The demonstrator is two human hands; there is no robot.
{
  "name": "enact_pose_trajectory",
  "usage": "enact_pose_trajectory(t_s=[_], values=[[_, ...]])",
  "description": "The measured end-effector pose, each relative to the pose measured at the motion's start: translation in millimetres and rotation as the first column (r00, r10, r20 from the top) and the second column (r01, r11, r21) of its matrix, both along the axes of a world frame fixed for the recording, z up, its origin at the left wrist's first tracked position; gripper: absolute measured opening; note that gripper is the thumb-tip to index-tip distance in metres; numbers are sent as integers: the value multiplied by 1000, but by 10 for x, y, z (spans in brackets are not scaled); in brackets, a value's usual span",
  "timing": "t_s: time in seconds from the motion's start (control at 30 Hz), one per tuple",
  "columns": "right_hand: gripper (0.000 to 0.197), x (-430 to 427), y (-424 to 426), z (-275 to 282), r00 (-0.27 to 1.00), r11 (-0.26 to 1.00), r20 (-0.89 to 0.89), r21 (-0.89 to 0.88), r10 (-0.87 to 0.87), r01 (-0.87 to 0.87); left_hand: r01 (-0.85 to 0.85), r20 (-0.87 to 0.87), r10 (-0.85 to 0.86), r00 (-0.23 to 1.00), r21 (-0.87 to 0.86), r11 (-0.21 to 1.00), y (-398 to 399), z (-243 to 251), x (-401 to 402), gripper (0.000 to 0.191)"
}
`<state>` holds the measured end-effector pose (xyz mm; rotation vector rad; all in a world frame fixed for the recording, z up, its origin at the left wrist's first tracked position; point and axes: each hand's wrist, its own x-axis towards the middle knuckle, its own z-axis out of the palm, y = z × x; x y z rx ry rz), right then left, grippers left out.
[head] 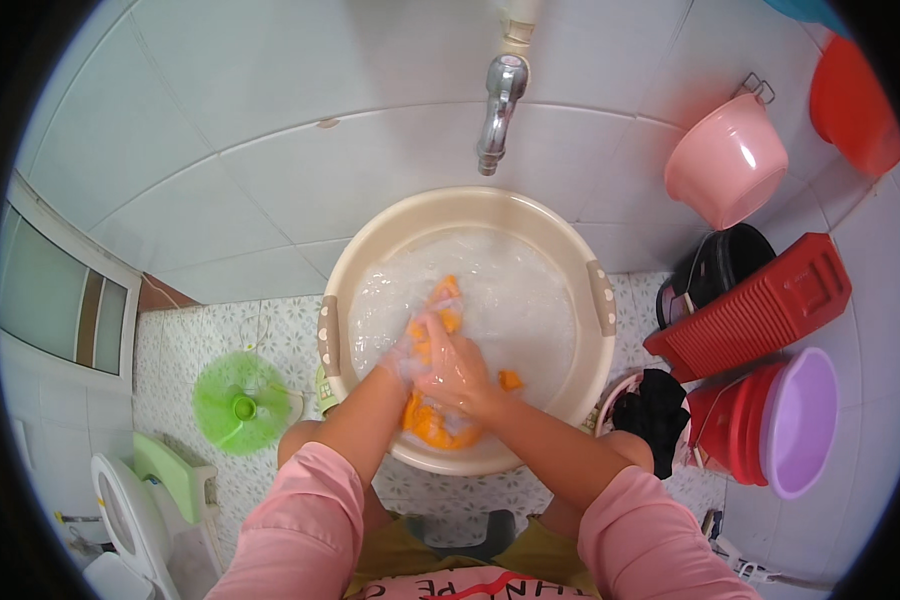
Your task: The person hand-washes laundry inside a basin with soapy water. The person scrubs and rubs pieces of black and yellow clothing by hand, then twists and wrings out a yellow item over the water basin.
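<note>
A large cream plastic basin (480, 199) stands before me, filled with cloudy, soapy water (521, 300). Wet orange cloth (435, 427) lies partly under the suds, with one piece bunched between my hands near the basin's middle left. My right hand (454, 364) is closed over this bunch, its knuckles up and wet with foam. Beside it and partly beneath, my left hand (403, 358) grips the same cloth; suds and the right hand hide most of its fingers. A small orange corner (510, 380) pokes out of the water to the right.
Above the basin a chrome tap (499, 105) juts from the tiled wall. On the right are a pink basin (727, 161), a red washboard (757, 307), a black bucket (720, 262), a purple basin (802, 424) and black cloth (651, 420). A green fan (244, 405) and toilet (131, 517) stand left.
</note>
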<state>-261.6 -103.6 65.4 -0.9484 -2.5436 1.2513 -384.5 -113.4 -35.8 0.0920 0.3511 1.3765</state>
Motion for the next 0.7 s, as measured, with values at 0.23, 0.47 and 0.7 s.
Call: enact_pose_trajectory(t_s=[0.23, 0.47, 0.7], values=[[47, -58, 414, -96, 948, 939, -107, 143, -299, 313, -249, -458, 72, 886, -339, 907, -54, 614, 381, 49], [59, 308, 1147, -251, 846, 849, 73, 83, -528, 522, -194, -896, -427, 127, -444, 875, -175, 844, -155, 56], [88, 412, 1037, -569, 998, 995, -62, 97, -29, 35, -199, -555, -441, -706, -442, 874, -257, 1016, 332, 100]])
